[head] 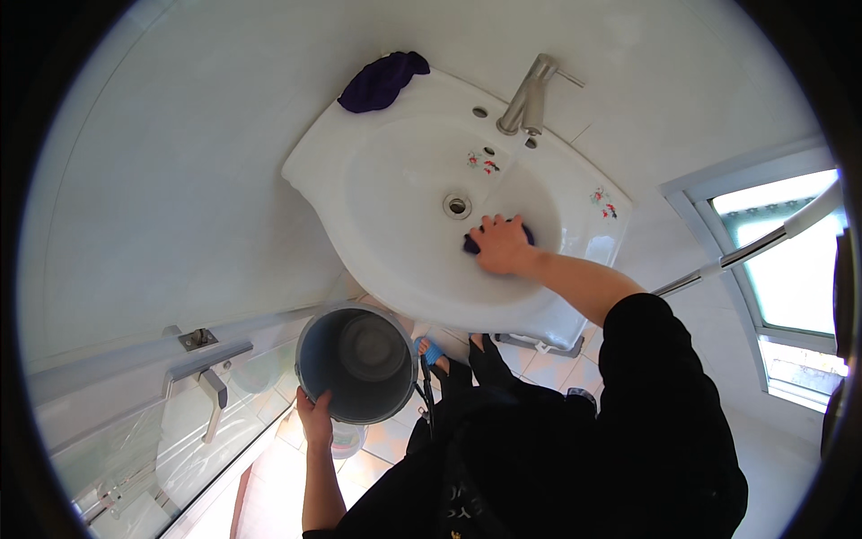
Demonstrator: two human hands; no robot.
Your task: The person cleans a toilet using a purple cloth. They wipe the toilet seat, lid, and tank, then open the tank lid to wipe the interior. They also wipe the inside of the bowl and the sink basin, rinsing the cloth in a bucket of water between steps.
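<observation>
My right hand (502,246) presses a dark purple cloth (527,234) against the inside of the white ceramic washbasin (404,222), to the right of its drain (457,206). With my left hand (314,412) I grip the rim of a grey plastic bucket (357,364), tilted below the basin's left front edge; it looks empty inside. Another dark purple cloth (384,82) lies over the basin's back left corner. The brushed metal tap (524,101) stands at the back edge, its spout over the bowl. A thin stream of water seems to run from it.
A glass door (222,431) with a metal handle (214,397) stands at the lower left. On the right are a window (781,256) and a metal pole (747,255). My feet, one in a blue slipper (431,352), are on floor tiles below the basin. A clear basin (347,439) sits beneath the bucket.
</observation>
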